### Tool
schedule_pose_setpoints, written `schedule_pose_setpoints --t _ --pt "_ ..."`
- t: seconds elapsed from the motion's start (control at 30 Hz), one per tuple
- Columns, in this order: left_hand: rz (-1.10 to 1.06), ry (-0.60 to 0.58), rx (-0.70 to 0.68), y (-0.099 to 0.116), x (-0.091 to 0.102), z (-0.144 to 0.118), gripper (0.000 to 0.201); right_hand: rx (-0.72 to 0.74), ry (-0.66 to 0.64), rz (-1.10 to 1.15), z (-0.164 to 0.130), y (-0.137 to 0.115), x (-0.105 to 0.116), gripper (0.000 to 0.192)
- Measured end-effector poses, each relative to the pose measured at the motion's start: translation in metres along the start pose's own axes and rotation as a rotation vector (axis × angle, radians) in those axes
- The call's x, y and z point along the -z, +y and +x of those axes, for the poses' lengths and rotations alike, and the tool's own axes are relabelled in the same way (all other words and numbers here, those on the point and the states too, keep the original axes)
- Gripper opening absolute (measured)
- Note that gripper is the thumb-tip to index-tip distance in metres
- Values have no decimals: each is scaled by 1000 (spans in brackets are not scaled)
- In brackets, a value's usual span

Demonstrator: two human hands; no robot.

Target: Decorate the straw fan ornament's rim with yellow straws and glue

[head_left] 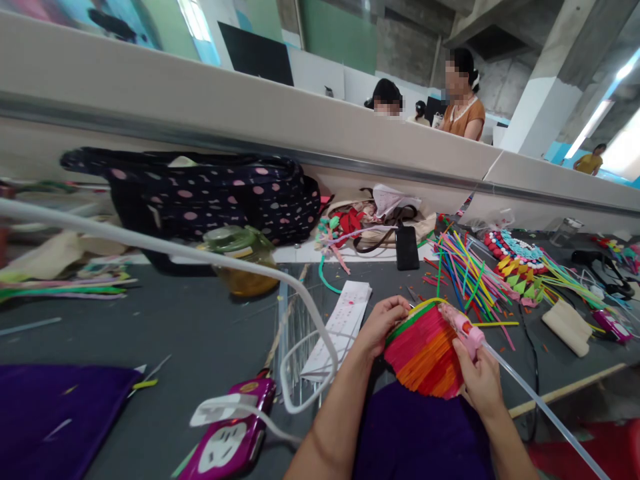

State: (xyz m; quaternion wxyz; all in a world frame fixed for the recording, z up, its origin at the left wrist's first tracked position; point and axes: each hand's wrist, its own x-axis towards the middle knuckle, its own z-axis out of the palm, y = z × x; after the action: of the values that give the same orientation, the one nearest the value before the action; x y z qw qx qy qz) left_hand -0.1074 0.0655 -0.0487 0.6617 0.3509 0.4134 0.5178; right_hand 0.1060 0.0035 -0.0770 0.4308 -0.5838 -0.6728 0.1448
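Observation:
My left hand (384, 323) pinches the upper left edge of a fan-shaped craft piece (425, 353) in red, pink and orange strips. Green and yellow pipe cleaners (417, 313) run along its top rim. Closed around a pink hot glue gun (467, 333) is my right hand (480, 377), with a long clear glue stick (543, 407) sticking out of the gun's back. The gun's nozzle is at the piece's top right edge; I cannot tell if it touches. A green pipe cleaner (439, 277) stands up from that edge.
Loose pipe cleaners (470, 273) lie beyond my hands, near a black phone (407, 248). To the left are a white paper strip (345, 320), a glass jar (245, 260), a purple device (235, 433) and a white curved tube (200, 250). A dotted bag (215, 193) stands behind.

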Motion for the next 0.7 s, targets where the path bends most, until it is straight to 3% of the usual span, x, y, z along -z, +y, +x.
schedule_pose_setpoints --t 0.7 --pt "-14 -11 3 -3 3 3 9 1 45 -61 -2 4 5 42"
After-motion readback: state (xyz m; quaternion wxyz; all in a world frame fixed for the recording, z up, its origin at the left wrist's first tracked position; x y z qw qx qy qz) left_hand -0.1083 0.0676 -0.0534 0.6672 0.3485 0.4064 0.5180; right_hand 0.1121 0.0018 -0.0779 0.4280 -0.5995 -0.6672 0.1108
